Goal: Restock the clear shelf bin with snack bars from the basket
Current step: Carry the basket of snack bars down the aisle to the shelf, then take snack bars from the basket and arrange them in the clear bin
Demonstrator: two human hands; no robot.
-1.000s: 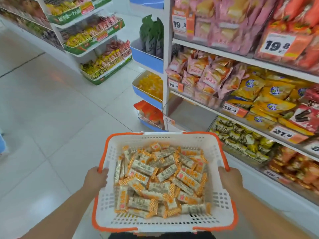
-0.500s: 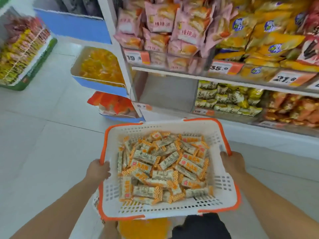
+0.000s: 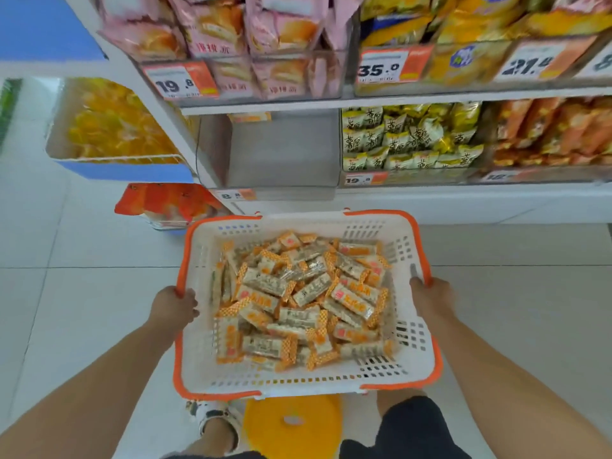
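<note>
Left hand: the left hand (image 3: 174, 304) is gripping the left orange rim of the basket (image 3: 198, 352), fingers curled over the edge and into the inside wall.
Right hand: the right hand (image 3: 430, 298) is gripping the right orange rim, thumb lying along the inner wall, fingers wrapped under and out of sight.
Basket: white slotted plastic with orange trim; it is being held level between both hands, above the floor and just in front of the lowest shelf.
Snack bars: the snack bars (image 3: 303, 308) are lying loose in a jumbled heap across the basket bottom, wrappers pale with orange checkered ends; none is sitting outside the basket.
Clear shelf bin: the clear shelf bin (image 3: 281, 154) is sitting on the bottom shelf directly beyond the basket's far rim, showing bare grey interior; a price tag reading 8 is showing at its lower left corner.
Neighbouring stock: yellow-green packets (image 3: 410, 137) are filling the bin just to the right; pink bags (image 3: 231, 38) are standing on the shelf above.
Floor: a yellow round stool (image 3: 293, 425) is showing under the basket's near edge, beside the person's shoe (image 3: 215, 417).
Side rack: a blue-fronted tray of orange sweets (image 3: 112, 127) is hanging at the shelf's left end.
</note>
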